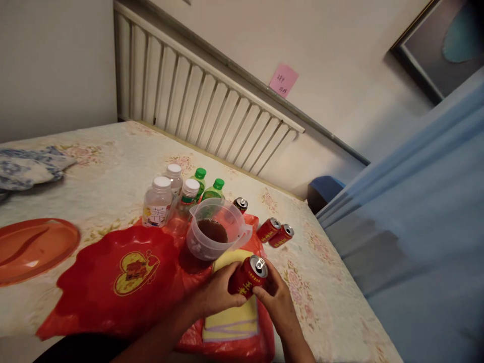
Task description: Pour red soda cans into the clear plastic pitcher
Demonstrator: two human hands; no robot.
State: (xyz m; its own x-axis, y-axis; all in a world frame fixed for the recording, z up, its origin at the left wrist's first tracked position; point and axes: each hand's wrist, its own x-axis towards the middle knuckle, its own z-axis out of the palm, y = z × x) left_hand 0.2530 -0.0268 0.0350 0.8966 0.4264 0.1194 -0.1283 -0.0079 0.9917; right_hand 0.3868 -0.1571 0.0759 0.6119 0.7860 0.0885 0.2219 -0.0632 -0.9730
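Between my two hands is a red drink can (245,282) with yellow lettering, its silver top facing up and its tab in place. My left hand (223,290) wraps it from the left, and my right hand (278,292) grips it from the right, thumb at the front. Beneath the can lies a folded yellow cloth (230,322) with pale purple lines. Just beyond my hands stands a clear plastic measuring jug (200,247) partly filled with brown liquid. Two more red cans, one (269,229) beside another (282,237), stand farther right.
A red scalloped tray (91,272) with a gold heart lies left on a red plastic sheet (196,343). White-capped bottles (157,201) and green-capped bottles (214,190) stand behind the jug, near a dark can (241,203). An orange oval tray (38,244) and patterned cloth (30,169) lie far left.
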